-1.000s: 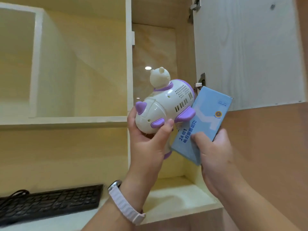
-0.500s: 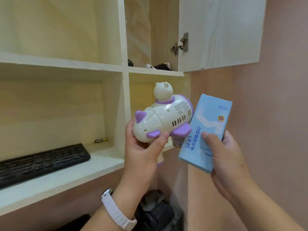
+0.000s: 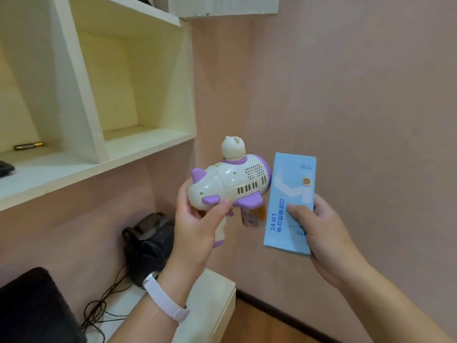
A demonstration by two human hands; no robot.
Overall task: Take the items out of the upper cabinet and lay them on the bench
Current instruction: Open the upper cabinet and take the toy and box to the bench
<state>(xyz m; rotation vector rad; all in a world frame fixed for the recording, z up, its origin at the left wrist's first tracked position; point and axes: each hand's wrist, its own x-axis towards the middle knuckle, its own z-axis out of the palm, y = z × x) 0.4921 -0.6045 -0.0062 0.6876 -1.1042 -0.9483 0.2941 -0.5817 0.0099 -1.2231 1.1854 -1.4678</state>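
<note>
My left hand (image 3: 197, 226) grips a cream and purple toy bubble gun (image 3: 230, 181) with a small bear head on top, holding it by the handle. My right hand (image 3: 319, 233) holds a light blue flat box (image 3: 289, 201) upright by its lower end, just right of the toy. Both are in mid-air in front of a pink wall. The white bench (image 3: 210, 305) lies below my left forearm, at the bottom centre. Only the underside of the upper cabinet (image 3: 222, 11) shows at the top edge.
Open cream shelves (image 3: 138, 149) stand at the left, with a small battery (image 3: 28, 146) on one. A black device (image 3: 150, 241) with trailing cables (image 3: 103, 308) sits on the bench against the wall. A dark object (image 3: 32, 308) fills the bottom left. Wooden floor (image 3: 269, 325) shows at the bottom right.
The view has dropped from the cabinet to the bench. Both hands have come down with the toy and the box, away from the cabinet.
</note>
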